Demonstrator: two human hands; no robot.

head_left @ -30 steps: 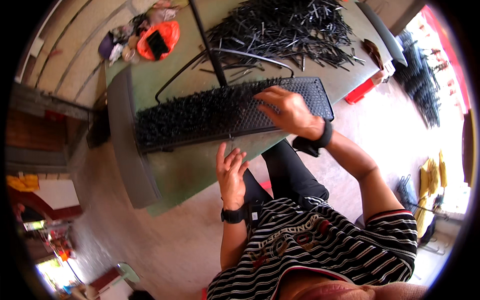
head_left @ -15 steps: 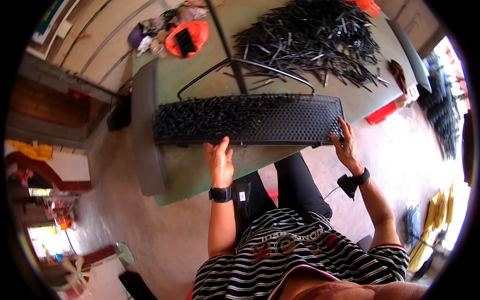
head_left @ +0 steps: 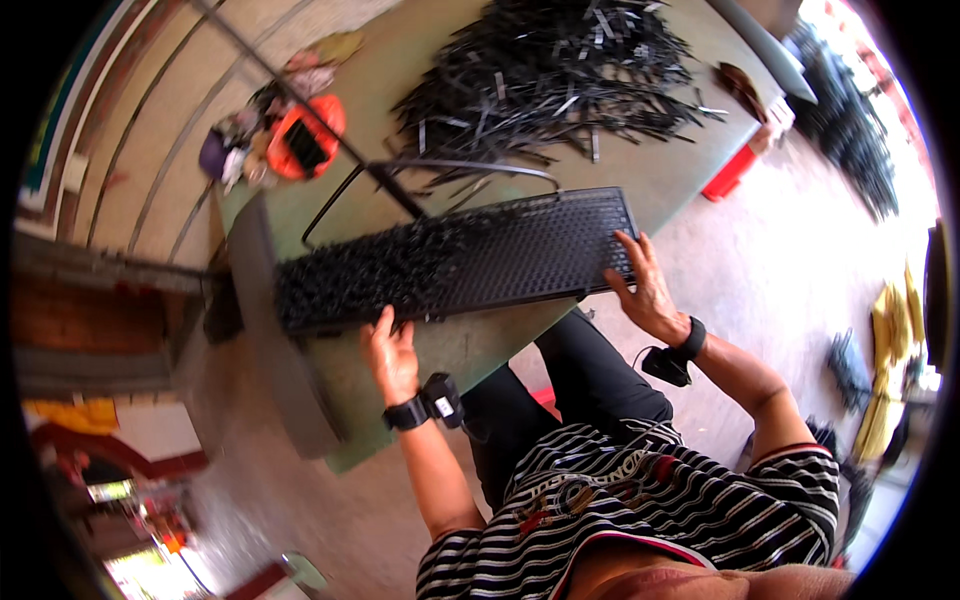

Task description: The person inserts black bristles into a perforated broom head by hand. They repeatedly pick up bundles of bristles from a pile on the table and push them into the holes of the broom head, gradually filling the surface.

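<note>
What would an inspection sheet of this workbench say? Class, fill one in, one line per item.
Surface: green table, worn.
Job's things: long black perforated tray, left part filled with black pins.
Clutter: heap of black strips; orange object; red container.
Hands: left hand at tray's near edge; right hand on tray's right end.
Cables: thin cord by right wrist device.
Surroundings: concrete floor, more black strips.

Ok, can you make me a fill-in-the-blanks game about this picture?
1. The left hand and the right hand both touch the long ____ tray.
2. The tray lies on a ____ table.
3. Behind the tray, a big pile of dark strips lies on the ____.

Missing words: black; green; table
</note>
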